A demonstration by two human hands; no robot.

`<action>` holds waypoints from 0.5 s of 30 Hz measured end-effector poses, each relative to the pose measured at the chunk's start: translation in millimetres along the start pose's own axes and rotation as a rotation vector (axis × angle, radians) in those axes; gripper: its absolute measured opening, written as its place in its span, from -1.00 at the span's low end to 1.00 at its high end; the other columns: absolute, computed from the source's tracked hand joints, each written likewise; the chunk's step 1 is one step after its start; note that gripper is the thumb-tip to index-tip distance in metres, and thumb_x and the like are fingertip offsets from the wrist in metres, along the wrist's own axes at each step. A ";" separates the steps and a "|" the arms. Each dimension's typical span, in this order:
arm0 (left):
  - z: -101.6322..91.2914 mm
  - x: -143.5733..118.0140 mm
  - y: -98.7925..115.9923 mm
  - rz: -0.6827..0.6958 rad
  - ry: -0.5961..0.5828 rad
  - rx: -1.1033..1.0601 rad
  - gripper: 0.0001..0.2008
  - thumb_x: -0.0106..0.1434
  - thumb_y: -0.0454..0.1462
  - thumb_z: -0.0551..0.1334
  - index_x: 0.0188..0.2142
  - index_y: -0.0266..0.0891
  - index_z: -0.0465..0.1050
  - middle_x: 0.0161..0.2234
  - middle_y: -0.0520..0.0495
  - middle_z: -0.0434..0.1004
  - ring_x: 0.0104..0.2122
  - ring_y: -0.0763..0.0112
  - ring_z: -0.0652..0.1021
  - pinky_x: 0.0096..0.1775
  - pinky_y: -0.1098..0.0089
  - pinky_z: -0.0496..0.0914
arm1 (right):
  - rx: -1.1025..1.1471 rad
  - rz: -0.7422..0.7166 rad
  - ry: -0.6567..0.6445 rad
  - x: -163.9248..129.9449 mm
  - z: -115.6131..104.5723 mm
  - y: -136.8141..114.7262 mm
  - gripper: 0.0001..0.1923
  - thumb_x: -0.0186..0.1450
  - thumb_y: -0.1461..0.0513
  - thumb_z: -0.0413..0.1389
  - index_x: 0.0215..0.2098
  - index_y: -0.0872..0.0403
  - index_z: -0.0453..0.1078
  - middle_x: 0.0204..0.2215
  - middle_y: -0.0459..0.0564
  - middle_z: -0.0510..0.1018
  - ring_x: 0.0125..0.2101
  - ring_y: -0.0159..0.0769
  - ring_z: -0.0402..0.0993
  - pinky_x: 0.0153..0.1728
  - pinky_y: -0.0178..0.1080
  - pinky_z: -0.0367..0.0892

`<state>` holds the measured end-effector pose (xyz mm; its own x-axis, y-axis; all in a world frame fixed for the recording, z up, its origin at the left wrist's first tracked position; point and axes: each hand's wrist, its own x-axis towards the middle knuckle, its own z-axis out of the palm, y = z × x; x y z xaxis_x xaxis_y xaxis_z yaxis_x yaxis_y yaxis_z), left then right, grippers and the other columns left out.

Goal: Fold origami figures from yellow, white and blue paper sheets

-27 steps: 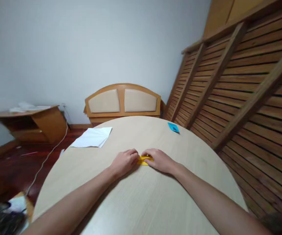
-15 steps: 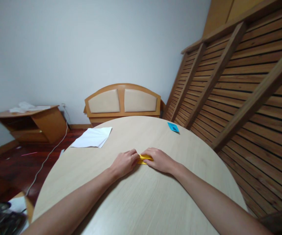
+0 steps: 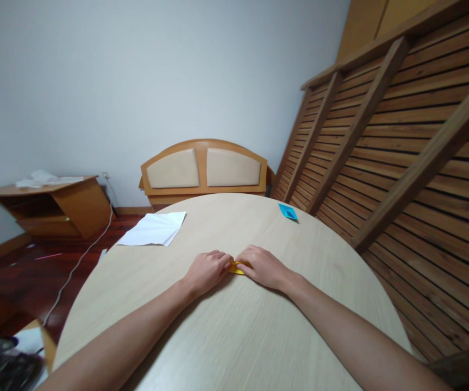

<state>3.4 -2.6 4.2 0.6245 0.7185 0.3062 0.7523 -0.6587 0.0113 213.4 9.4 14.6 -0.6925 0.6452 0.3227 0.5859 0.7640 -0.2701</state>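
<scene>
A small piece of folded yellow paper [image 3: 238,268] lies on the round table [image 3: 234,336], mostly covered by my fingers. My left hand [image 3: 210,270] is closed on its left end, fingers bent over it. From the other side my right hand [image 3: 263,266] grips the right end, thumb low and fingers curled over the top. Only a narrow yellow strip shows between the two hands. Beyond my right hand, near the far edge, rests a folded blue paper piece [image 3: 288,212].
White sheets of paper [image 3: 152,228] lie at the table's far left. A slatted wooden panel [image 3: 381,163] leans along the right side. A headboard [image 3: 204,168] stands behind the table, a low cabinet [image 3: 63,209] at the left, and a cable [image 3: 80,260] runs across the floor.
The raised yellow flap between my hands has been pressed lower, so less yellow shows. Both hands have shifted only slightly; the blue piece and white sheets stay put.
</scene>
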 end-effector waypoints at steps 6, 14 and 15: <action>-0.2 -0.3 0.5 -0.033 0.020 -0.052 -0.81 0.42 -0.25 0.06 -0.12 -0.15 0.44 -0.26 -0.06 0.60 -0.27 0.31 0.57 -0.29 0.40 0.37 | -0.030 0.067 -0.011 -0.6 -2.0 0.7 -0.78 0.41 0.22 0.04 -0.16 0.06 0.54 -0.28 0.04 0.63 -0.24 -0.23 0.48 -0.21 -0.26 0.27; -3.0 -3.5 0.6 -0.076 0.112 -0.110 -0.77 0.40 -0.19 0.07 -0.02 -0.17 0.38 -0.16 -0.11 0.59 -0.19 0.24 0.58 -0.19 0.28 0.45 | 0.122 0.111 0.051 -1.5 -0.4 5.3 -0.72 0.44 0.22 -0.04 -0.09 0.04 0.51 -0.21 0.05 0.63 -0.20 -0.24 0.51 -0.12 -0.24 0.29; -3.6 -4.0 0.4 -0.074 0.152 -0.130 -0.74 0.40 -0.17 0.08 0.02 -0.18 0.35 -0.11 -0.14 0.57 -0.14 0.21 0.57 -0.14 0.25 0.45 | 0.155 0.124 0.065 -1.7 -0.5 6.7 -0.71 0.44 0.22 -0.05 -0.08 0.05 0.51 -0.20 0.05 0.63 -0.20 -0.25 0.52 -0.12 -0.24 0.29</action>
<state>0.4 -6.5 6.4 0.5223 0.7305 0.4400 0.7553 -0.6358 0.1589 218.8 13.4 12.7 -0.5872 0.7370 0.3346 0.5899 0.6728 -0.4465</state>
